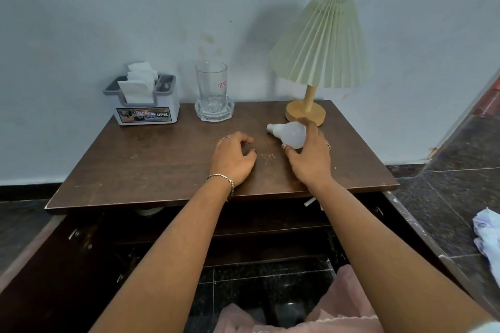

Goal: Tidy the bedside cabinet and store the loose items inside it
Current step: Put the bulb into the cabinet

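Clasping the bulb (pixel 290 133), the right hand (pixel 311 161) lies beside the empty, loosely curled left hand (pixel 232 157).

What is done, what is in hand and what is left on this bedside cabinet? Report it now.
Done: the cabinet doors stand open, and a white stick-like item shows just under the top.

In hand: the right hand grips the light bulb. The left hand rests on the cabinet top, holding nothing.

Left: the glass, the caddy and crumbs sit on top. The lamp probably stays.
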Available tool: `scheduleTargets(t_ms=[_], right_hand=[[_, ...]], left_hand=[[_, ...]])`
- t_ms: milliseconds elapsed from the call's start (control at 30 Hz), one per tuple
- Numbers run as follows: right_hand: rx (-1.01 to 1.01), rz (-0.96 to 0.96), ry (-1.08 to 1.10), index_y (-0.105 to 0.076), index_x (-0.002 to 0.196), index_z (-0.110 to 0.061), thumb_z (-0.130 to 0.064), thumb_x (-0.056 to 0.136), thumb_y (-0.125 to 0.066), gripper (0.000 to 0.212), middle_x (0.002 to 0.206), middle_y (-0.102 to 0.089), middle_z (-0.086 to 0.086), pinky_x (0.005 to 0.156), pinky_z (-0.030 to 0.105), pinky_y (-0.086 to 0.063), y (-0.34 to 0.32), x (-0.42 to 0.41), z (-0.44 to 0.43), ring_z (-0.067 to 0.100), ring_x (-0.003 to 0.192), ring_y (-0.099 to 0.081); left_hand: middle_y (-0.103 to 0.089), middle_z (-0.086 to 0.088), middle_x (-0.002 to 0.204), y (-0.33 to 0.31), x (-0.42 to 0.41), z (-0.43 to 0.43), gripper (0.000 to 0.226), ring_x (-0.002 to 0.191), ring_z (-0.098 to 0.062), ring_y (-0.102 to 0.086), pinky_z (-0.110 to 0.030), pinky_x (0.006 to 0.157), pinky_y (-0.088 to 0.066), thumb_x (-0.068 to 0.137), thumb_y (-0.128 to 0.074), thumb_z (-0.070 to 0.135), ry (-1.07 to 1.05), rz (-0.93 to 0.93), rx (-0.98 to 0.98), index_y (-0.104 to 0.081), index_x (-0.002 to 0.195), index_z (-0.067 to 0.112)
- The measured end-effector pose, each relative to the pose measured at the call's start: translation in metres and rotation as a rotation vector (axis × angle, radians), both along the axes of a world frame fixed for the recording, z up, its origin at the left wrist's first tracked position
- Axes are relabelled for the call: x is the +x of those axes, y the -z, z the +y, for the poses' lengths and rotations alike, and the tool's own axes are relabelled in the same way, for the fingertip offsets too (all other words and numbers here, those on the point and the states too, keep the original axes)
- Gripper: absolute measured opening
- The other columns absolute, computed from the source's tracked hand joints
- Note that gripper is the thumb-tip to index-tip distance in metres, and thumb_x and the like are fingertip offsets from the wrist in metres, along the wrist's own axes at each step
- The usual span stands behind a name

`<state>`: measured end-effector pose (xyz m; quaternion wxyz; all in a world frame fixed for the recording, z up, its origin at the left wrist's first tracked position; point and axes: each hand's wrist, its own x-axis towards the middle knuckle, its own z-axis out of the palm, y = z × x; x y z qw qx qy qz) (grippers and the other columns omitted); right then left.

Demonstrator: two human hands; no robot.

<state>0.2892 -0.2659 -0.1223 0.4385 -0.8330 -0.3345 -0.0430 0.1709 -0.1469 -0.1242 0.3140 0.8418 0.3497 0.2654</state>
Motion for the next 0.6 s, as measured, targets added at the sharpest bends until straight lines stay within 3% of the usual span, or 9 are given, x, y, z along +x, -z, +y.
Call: scheduleTargets(t_ms=[233,367,467,533,600], right_hand=[[0.164,0.157,-0.086,-0.039,0.132,-0.019,-0.027,0.083,-0.07,0.059,0.126,-0.049,0.004,0.096,0.037,-0.046,-0.007,-0.008,-0.01,0.022,0.117,-0.05],[0.215,0.299,-0.177,-0.043,0.131,-0.023,-0.038,0.082,-0.071,0.058,0.123,-0.053,-0.006,0.091,0.031,-0.051,-0.019,-0.025,-0.022,0.014,0.109,-0.057],[0.185,0.301,-0.275,-0.046,0.127,-0.027,-0.045,0.08,-0.071,0.056,0.122,-0.056,-0.009,0.097,0.035,-0.05,-0.028,-0.042,-0.032,0.01,0.111,-0.056],[0.165,0.347,-0.333,-0.048,0.124,-0.028,-0.047,0.078,-0.073,0.055,0.121,-0.057,-0.008,0.097,0.038,-0.051,-0.034,-0.057,-0.041,0.009,0.112,-0.056],[0.15,0.43,-0.402,-0.05,0.125,-0.025,-0.043,0.078,-0.074,0.056,0.12,-0.059,-0.004,0.092,0.037,-0.054,-0.039,-0.073,-0.05,0.013,0.107,-0.062]], left_hand=[[-0.059,-0.001,0.122,-0.009,-0.003,-0.002,0.034,0.11,-0.016,-0.057,-0.023,0.09,-0.042,0.084,-0.066,0.021,0.017,-0.125,-0.185,-0.057,0.117,0.016],[-0.055,-0.005,0.126,-0.019,-0.013,-0.008,0.05,0.116,-0.018,-0.054,-0.028,0.098,-0.042,0.089,-0.063,0.028,0.044,-0.315,-0.524,-0.044,0.132,0.013],[-0.057,-0.001,0.114,-0.027,-0.038,-0.022,0.057,0.103,-0.018,-0.06,-0.028,0.09,-0.049,0.092,-0.06,0.032,0.128,-0.46,-0.772,-0.035,0.14,0.014],[-0.059,-0.006,0.121,-0.031,-0.061,-0.033,0.05,0.101,-0.023,-0.067,-0.031,0.09,-0.054,0.093,-0.057,0.035,0.195,-0.506,-0.882,-0.038,0.135,0.016],[-0.064,-0.008,0.117,-0.035,-0.084,-0.042,0.032,0.096,-0.026,-0.071,-0.034,0.088,-0.055,0.094,-0.056,0.033,0.246,-0.546,-0.933,-0.047,0.119,0.016]])
